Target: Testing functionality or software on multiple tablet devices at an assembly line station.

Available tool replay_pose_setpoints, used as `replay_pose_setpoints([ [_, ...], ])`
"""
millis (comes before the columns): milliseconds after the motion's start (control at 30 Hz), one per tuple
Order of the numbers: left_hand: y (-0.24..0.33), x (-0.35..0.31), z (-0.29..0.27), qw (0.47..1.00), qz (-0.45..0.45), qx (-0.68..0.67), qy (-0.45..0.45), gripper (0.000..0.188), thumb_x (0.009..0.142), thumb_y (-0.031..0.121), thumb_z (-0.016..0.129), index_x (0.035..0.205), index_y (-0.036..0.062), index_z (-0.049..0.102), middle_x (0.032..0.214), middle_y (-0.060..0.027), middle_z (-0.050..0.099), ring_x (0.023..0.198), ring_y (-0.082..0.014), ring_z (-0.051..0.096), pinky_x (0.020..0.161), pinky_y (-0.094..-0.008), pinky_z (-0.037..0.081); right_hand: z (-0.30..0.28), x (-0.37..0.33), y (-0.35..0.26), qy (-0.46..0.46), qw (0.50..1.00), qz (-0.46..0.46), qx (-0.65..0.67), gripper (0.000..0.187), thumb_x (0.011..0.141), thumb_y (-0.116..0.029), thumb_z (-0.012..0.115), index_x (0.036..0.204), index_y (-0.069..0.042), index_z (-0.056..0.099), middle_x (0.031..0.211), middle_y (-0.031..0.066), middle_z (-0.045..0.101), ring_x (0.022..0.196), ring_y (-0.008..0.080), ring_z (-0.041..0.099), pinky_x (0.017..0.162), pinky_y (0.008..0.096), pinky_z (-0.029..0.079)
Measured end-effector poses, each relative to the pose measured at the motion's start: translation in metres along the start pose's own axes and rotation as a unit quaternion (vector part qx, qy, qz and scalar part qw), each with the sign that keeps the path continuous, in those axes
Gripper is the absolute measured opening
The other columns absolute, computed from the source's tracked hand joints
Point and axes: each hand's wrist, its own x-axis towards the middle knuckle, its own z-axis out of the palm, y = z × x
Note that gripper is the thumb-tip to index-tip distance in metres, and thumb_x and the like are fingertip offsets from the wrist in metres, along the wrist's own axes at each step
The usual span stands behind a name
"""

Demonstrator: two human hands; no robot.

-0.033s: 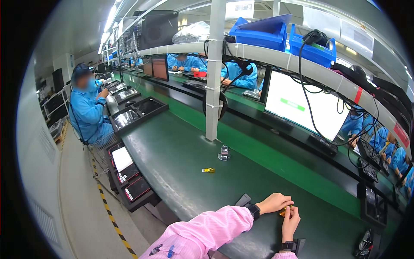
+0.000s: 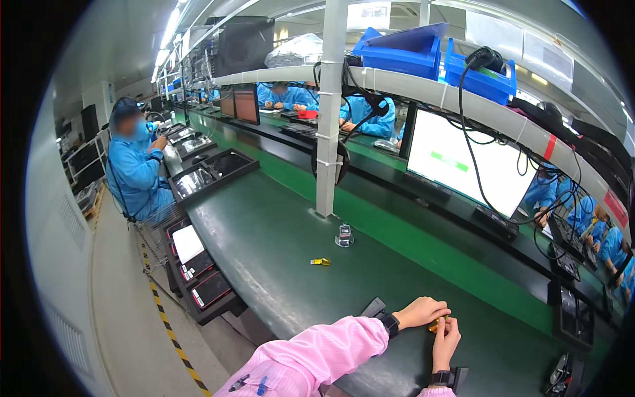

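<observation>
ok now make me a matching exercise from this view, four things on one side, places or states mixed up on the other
Column one
1. left hand
2. yellow strip
3. large lit monitor
4. blue bins

Column two
A. up on the shelf
B. lying on the green table, apart from both hands
C. close against the right hand, at a small amber piece
D. showing white with a green patch

Right pairs: 1-C, 2-B, 3-D, 4-A

Left grip (image 2: 421,311) and right grip (image 2: 446,339) partly hide a seemingly amber piece (image 2: 434,325).
</observation>
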Motion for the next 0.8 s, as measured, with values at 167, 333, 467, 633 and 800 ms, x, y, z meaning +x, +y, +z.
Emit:
replay_pose_setpoints([
  [167,0.0005,-0.0002,-0.0004,1.0,0.007,0.01,0.001,0.028,0.094,0.027,0.055,0.078,0.0048,0.058,0.059,-0.0128,0.058,0.054,-0.0313,0.057,0.051,-0.0391,0.043,0.0003,0.0005,-0.0005,-0.002,1.0,-0.008,-0.003,0.024,0.094,-0.016,0.055,0.08,0.003,0.052,0.057,0.0106,0.057,0.049,0.0151,0.052,0.05,0.0307,0.041],
  [333,-0.0006,-0.0001,0.0011,1.0,0.014,0.01,0.007,0.027,0.093,0.027,0.055,0.078,0.0049,0.059,0.059,-0.0136,0.058,0.054,-0.0319,0.057,0.051,-0.0394,0.043,-0.0012,-0.0004,-0.004,-0.006,1.0,-0.013,0.005,0.023,0.094,-0.016,0.055,0.082,0.003,0.052,0.058,0.0113,0.059,0.051,0.0158,0.057,0.05,0.0301,0.042],
  [467,-0.0002,-0.0006,-0.0001,1.0,0.015,0.016,0.006,0.027,0.093,0.027,0.055,0.079,0.0049,0.059,0.06,-0.0137,0.059,0.054,-0.0317,0.057,0.051,-0.0394,0.043,-0.0016,-0.0002,-0.0051,-0.01,1.0,-0.013,-0.003,0.023,0.094,-0.016,0.055,0.083,0.003,0.052,0.06,0.0118,0.061,0.052,0.0159,0.058,0.05,0.0295,0.043],
  [633,-0.0006,-0.0014,-0.0003,1.0,0.01,0.009,-0.001,0.027,0.093,0.028,0.055,0.079,0.0051,0.06,0.059,-0.0134,0.059,0.055,-0.0314,0.058,0.051,-0.0396,0.044,0.0001,-0.0003,-0.0038,-0.008,1.0,-0.01,0.014,0.022,0.094,-0.016,0.056,0.083,0.003,0.053,0.061,0.0119,0.062,0.052,0.0154,0.058,0.051,0.029,0.043],
  [800,-0.0009,-0.0003,0.0007,1.0,0.018,0.003,0.01,0.028,0.093,0.028,0.054,0.078,0.0054,0.059,0.058,-0.0133,0.058,0.054,-0.0316,0.057,0.051,-0.0395,0.043,-0.0016,-0.0009,-0.0043,-0.012,1.0,0.0,0.002,0.023,0.094,-0.016,0.056,0.083,0.003,0.053,0.062,0.01,0.061,0.055,0.0119,0.057,0.052,0.0269,0.044],
])
